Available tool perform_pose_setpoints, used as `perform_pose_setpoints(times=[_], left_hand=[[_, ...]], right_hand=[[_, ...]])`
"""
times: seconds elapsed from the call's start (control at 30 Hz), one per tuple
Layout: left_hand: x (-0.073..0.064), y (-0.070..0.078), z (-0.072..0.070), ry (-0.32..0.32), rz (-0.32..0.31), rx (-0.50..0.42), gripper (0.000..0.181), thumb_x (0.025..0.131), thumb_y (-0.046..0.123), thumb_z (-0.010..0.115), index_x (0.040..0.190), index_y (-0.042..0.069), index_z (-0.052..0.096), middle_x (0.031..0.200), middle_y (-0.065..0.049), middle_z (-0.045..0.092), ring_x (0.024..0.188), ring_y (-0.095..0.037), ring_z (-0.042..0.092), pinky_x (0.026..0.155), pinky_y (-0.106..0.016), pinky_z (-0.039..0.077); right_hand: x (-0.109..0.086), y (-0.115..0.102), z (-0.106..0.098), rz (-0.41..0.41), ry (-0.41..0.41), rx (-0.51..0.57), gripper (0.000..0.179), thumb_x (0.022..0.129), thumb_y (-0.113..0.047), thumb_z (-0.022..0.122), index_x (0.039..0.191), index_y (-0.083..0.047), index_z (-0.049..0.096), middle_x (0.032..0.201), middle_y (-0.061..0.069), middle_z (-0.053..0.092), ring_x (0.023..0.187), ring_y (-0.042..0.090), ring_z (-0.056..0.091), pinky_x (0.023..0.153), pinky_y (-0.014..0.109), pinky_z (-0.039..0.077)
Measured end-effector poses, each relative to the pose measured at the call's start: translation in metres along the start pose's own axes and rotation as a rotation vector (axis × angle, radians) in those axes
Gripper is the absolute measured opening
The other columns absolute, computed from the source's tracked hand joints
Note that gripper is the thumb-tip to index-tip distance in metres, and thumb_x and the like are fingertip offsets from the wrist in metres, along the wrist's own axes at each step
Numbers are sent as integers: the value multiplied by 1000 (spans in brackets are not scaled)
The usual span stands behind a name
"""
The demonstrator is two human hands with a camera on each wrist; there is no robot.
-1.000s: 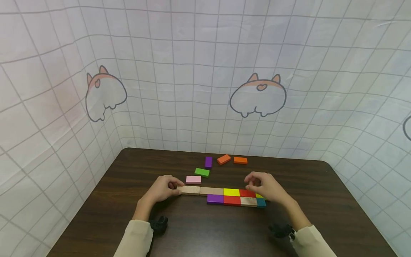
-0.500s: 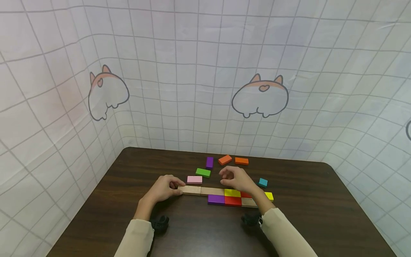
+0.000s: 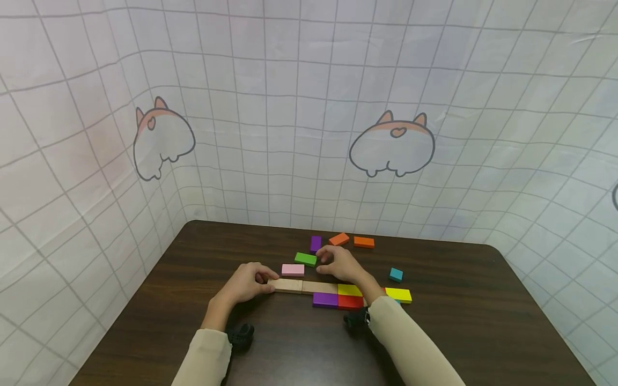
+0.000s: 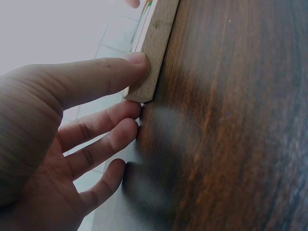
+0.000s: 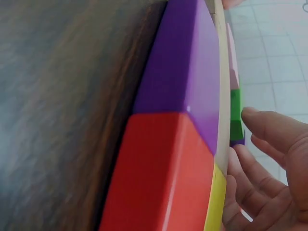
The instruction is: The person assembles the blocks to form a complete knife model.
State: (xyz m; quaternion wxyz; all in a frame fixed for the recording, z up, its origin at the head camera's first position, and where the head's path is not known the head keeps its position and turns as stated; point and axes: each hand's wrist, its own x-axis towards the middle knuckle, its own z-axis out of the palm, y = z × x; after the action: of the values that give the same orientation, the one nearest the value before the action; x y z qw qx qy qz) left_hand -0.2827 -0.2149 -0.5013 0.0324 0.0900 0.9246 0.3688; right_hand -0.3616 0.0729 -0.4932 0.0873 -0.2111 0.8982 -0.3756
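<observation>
In the head view, my left hand (image 3: 243, 284) pinches the left end of a plain wooden block (image 3: 288, 286), its thumb on the near side and the index finger at the far side. In the left wrist view, that thumb presses the face of the wooden block (image 4: 153, 53), while the other fingers lie past its end. My right hand (image 3: 344, 266) hovers with bent, spread fingers and nothing between them. Its fingertips are right beside a green block (image 3: 305, 259) and a purple block (image 3: 316, 243). The right wrist view shows the thumb close to the green block (image 5: 236, 115).
Two rows of blocks lie edge to edge, including a purple block (image 3: 325, 300), a red block (image 3: 350, 302) and a yellow block (image 3: 398, 295). Loose pieces are a pink block (image 3: 293, 270), a teal block (image 3: 396, 275) and two orange blocks (image 3: 363, 242). A curtain hangs behind the table.
My right hand has moved left, from above the right end of the rows to beside the green block. The loose teal block has come into sight. My left hand stays in place.
</observation>
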Motion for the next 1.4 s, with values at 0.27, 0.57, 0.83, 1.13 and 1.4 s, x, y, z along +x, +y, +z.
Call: perform_pose_setpoints(times=[0.27,0.57,0.83,1.13,1.4], left_hand=[[0,2,0,-2,0,3,18,85,16,84,101,24,81,93,3,66,82,-14,56,72,-31,50],[0,0,-1,0,-2,4,18,85,17,84,101,24,81,93,3,66,82,-14,56,72,-32,50],[0,0,-1,-3,-3,1,19,85,16,84,102,23,81,93,3,66,82,-13,56,72,-31,50],[1,1,-2,2,5,17,19,85,18,84,102,23,81,93,3,66,82,-13,56,73,-32,51],[1,0,-1,-3,0,11,19,84,17,85,102,23,81,94,3,66,82,-13,57,73,-32,51]], right_hand=[[10,-3,7,33,17,-22,35,88,-16,81,120,-10,69,98,6,67,84,19,59,72,32,47],[13,-8,11,77,36,-68,23,89,-15,79,110,-8,71,91,5,64,78,18,56,70,32,44],[8,-9,2,83,12,-145,21,89,-12,78,108,-6,72,103,10,71,94,23,66,86,42,56],[-2,-4,-14,73,-37,-152,18,90,-9,76,108,-6,71,102,10,73,74,15,67,68,31,58],[-10,1,-20,62,-41,-82,21,91,-8,75,111,-4,69,93,9,73,67,14,69,65,30,60]])
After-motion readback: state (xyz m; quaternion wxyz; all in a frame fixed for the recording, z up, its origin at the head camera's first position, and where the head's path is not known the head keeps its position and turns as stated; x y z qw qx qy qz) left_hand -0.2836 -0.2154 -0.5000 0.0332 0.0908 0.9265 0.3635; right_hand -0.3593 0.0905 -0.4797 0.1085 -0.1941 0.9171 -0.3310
